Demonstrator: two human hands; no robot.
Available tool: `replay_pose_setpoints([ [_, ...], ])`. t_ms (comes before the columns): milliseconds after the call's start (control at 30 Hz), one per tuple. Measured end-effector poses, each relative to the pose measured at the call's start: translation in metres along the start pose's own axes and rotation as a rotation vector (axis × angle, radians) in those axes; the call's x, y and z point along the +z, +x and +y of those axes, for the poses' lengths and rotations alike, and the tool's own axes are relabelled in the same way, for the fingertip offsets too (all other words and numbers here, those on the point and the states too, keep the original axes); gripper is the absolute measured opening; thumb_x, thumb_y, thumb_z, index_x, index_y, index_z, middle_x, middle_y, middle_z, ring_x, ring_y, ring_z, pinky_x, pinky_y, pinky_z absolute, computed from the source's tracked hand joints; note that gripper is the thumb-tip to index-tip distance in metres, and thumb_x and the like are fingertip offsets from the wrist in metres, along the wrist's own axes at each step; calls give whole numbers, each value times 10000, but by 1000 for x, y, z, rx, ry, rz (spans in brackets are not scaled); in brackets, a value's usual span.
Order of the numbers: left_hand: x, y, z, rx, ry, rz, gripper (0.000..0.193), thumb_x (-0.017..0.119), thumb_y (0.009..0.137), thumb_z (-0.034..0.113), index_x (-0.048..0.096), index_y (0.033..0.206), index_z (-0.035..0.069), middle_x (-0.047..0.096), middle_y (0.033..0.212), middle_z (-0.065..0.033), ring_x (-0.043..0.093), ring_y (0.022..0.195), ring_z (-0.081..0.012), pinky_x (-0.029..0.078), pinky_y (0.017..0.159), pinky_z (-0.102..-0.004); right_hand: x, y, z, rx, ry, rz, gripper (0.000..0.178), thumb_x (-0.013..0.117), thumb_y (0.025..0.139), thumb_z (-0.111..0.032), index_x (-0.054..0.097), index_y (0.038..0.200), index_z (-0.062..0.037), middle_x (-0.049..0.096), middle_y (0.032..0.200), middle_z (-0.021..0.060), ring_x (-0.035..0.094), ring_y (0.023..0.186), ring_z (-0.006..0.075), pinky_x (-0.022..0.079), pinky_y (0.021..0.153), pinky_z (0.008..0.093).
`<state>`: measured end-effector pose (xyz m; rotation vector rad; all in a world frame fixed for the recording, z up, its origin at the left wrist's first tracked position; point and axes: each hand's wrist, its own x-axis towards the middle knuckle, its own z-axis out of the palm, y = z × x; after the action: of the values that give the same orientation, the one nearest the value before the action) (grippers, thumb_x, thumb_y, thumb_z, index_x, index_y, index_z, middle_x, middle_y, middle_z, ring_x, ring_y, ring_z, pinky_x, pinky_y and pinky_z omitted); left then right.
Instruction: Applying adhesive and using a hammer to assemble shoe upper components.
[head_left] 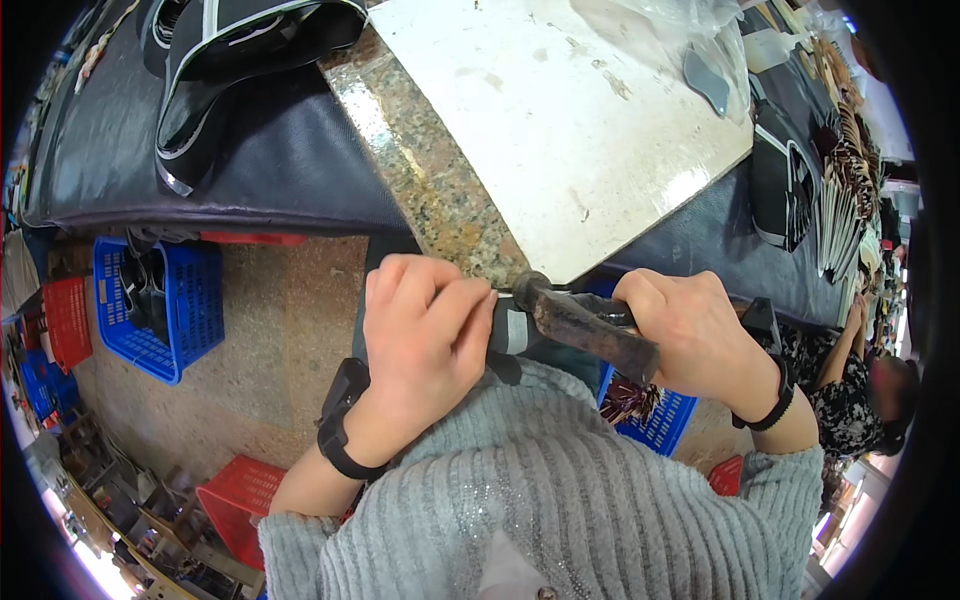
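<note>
My right hand [680,325] is wrapped round the handle of a hammer with a dark, rusty head [595,335]. One end of that head rests at or just over the near corner of the white board [560,130], beside the granite slab [430,170]. Left of the hammer, my left hand [425,335] is closed, thumb and fingers pinched together on a black piece with a grey strip [516,331]. Most of this piece is hidden behind my hand and the hammer, so its full shape does not show.
Black shoe uppers with pale edging [205,95] lie on the dark padded bench, with another upper [780,180] at right. Clear plastic [660,25] covers the board's far end. A blue basket [205,310] and a red crate [240,500] stand at left. Another person [850,385] sits at right.
</note>
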<state>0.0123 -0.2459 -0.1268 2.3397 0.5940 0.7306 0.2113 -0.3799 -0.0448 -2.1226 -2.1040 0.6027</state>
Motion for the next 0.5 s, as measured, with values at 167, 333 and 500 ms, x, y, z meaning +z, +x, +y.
replay_pose_setpoints([
  [167, 0, -16, -10, 186, 50, 93, 315, 762, 661, 52, 686, 966, 38, 609, 932, -55, 564, 844, -239, 429, 745, -350, -2, 1, 1, 23, -18, -41, 328, 703, 814, -296, 516, 846, -27, 561, 697, 92, 603, 570, 267, 428, 456, 354],
  [333, -7, -5, -13, 236, 13, -10, 335, 765, 650, 51, 687, 974, 24, 607, 950, -75, 557, 839, -254, 442, 730, -351, -6, 3, 2, -4, -26, -16, 331, 710, 808, -301, 519, 837, -33, 556, 677, 84, 596, 548, 265, 422, 446, 357],
  [500, -8, -4, -19, 349, 62, -84, 432, 773, 626, 54, 683, 1048, 29, 587, 956, -68, 546, 854, -247, 450, 730, -351, -8, 5, 1, -10, -33, -10, 329, 711, 806, -304, 520, 827, -37, 551, 658, 79, 590, 532, 269, 419, 437, 360],
])
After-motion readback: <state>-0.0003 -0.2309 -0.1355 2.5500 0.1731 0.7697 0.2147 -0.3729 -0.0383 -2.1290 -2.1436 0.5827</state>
